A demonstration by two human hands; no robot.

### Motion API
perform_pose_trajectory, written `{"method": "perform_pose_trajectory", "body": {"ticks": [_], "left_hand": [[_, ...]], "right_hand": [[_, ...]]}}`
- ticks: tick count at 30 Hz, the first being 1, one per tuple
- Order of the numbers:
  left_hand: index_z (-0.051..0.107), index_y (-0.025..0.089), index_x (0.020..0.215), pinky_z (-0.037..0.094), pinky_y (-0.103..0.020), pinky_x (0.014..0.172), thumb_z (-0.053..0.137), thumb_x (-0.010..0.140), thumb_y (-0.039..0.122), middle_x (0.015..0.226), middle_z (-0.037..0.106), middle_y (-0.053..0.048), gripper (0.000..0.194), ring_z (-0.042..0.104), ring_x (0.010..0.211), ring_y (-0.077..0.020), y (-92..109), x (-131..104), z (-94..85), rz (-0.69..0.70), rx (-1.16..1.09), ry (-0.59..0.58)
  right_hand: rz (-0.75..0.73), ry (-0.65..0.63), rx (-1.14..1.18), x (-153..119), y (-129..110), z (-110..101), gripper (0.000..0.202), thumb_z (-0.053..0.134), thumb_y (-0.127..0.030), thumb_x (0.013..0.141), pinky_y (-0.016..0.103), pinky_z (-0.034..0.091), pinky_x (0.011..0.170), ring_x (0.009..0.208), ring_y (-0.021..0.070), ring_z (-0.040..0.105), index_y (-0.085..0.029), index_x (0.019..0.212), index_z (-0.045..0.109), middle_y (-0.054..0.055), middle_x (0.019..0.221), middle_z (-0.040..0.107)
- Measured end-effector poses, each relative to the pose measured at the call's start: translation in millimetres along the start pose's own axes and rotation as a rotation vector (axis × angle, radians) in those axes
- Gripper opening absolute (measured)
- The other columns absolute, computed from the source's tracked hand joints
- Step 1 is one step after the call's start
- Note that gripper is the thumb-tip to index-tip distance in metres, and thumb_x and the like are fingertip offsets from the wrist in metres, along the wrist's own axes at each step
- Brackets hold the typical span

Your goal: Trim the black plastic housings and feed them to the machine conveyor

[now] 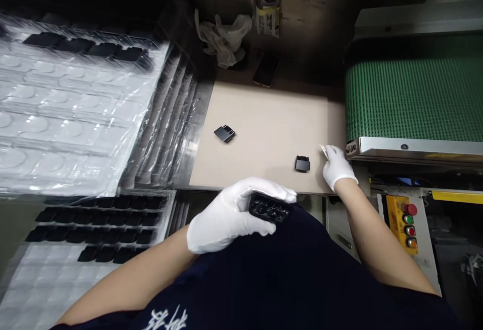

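My left hand, in a white glove, grips a black plastic part in front of my body, its hollow side with round recesses showing. At the right edge of the beige board, my gloved right hand has its fingers closed on a thin pale object too small to name. A small black piece lies on the board to the left of my right hand. Farther left on the board rests another dark piece, turned at an angle.
Stacked clear trays with black parts stand at left, another tray below them. A green conveyor belt is at right, above a button panel. A phone and a crumpled white glove lie at the back.
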State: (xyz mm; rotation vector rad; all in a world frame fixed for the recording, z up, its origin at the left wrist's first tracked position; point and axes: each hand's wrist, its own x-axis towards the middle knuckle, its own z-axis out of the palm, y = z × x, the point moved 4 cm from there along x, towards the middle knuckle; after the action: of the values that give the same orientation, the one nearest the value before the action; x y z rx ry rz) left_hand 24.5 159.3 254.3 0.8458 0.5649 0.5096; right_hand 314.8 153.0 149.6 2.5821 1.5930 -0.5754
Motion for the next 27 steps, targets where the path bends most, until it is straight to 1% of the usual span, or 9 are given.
{"method": "perform_pose_trajectory", "body": {"ticks": [4,8,11,13,14,16,19,23,27], "left_hand": [[0.074,0.024,0.094,0.043,-0.055,0.111,0.089,0.064,0.014,0.106,0.077,-0.003,0.036,0.063,0.120,-0.0300,-0.3,1.2,1.0,0.025,0.006,-0.012],[0.073,0.022,0.092,0.045,-0.061,0.107,0.091,0.062,0.020,0.105,0.076,-0.006,0.036,0.063,0.120,-0.0341,-2.2,-1.0,0.2,0.022,0.010,0.010],[0.072,0.021,0.095,0.046,-0.059,0.108,0.091,0.063,0.020,0.106,0.076,-0.007,0.037,0.064,0.119,-0.0328,-4.1,-2.0,-3.3,0.093,0.073,0.000],[0.072,0.022,0.099,0.047,-0.054,0.108,0.089,0.066,0.017,0.111,0.075,-0.007,0.038,0.063,0.121,-0.0300,-3.9,-0.1,-6.0,0.206,0.229,-0.014],[0.071,0.023,0.102,0.047,-0.052,0.108,0.087,0.069,0.016,0.114,0.074,-0.007,0.038,0.061,0.123,-0.0289,-3.4,1.9,-6.7,0.284,0.354,-0.025],[0.069,0.024,0.111,0.043,-0.053,0.111,0.078,0.079,0.015,0.119,0.071,-0.008,0.034,0.059,0.125,-0.0268,-3.5,8.1,-3.8,0.454,0.659,-0.094],[0.062,0.027,0.125,0.039,-0.058,0.112,0.059,0.089,0.012,0.120,0.071,-0.009,0.040,0.060,0.125,-0.0271,-10.9,20.1,8.4,0.645,1.041,-0.303],[0.050,0.028,0.141,0.043,-0.063,0.105,0.058,0.090,0.019,0.135,0.063,-0.013,0.052,0.039,0.142,-0.0383,-23.7,33.9,27.2,0.790,1.384,-0.435],[0.039,0.030,0.150,0.041,-0.063,0.107,0.064,0.088,0.024,0.148,0.050,-0.016,0.066,0.031,0.144,-0.0443,-35.6,38.7,51.0,0.870,1.562,-0.435]], "right_hand": [[0.041,0.023,-0.023,8.6,10.5,15.1,0.058,0.046,-0.006,0.083,0.038,0.047,0.079,0.093,0.0253,0.064,-0.020,0.139,0.048,0.020,0.152,0.037],[0.032,0.052,-0.036,9.5,8.9,17.8,0.057,0.046,-0.007,0.084,0.041,0.043,0.089,0.113,0.0292,0.056,-0.018,0.140,0.048,0.020,0.151,0.040],[-0.039,0.142,0.007,-13.9,-10.3,6.1,0.043,0.051,-0.017,0.087,0.045,0.039,0.100,0.126,0.0330,0.047,-0.016,0.130,0.056,0.019,0.143,0.049],[-0.123,0.150,0.280,-42.6,-29.1,-3.0,0.032,0.054,-0.030,0.091,0.044,0.042,0.100,0.123,0.0309,0.051,-0.016,0.119,0.063,0.017,0.129,0.061],[-0.169,0.068,0.506,-58.5,-39.2,-4.4,0.033,0.052,-0.039,0.093,0.041,0.047,0.093,0.114,0.0284,0.058,-0.016,0.113,0.065,0.016,0.118,0.066],[-0.257,-0.291,1.000,-90.8,-61.9,-0.1,0.054,0.038,-0.059,0.097,0.034,0.052,0.071,0.086,0.0223,0.067,-0.013,0.106,0.065,0.013,0.095,0.070],[-0.387,-0.762,1.381,-127.0,-84.9,4.5,0.075,0.028,-0.076,0.093,0.024,0.042,0.049,0.056,0.0142,0.061,-0.010,0.090,0.066,0.007,0.072,0.067],[-0.459,-0.757,1.539,-133.3,-70.4,5.8,0.066,0.054,-0.075,0.083,0.020,0.032,0.041,0.045,0.0075,0.047,-0.011,0.073,0.063,0.001,0.059,0.059],[-0.380,-0.654,1.714,-139.8,-40.5,12.3,0.055,0.074,-0.066,0.072,0.018,0.033,0.039,0.046,0.0082,0.051,-0.011,0.074,0.063,0.000,0.060,0.060]]}}
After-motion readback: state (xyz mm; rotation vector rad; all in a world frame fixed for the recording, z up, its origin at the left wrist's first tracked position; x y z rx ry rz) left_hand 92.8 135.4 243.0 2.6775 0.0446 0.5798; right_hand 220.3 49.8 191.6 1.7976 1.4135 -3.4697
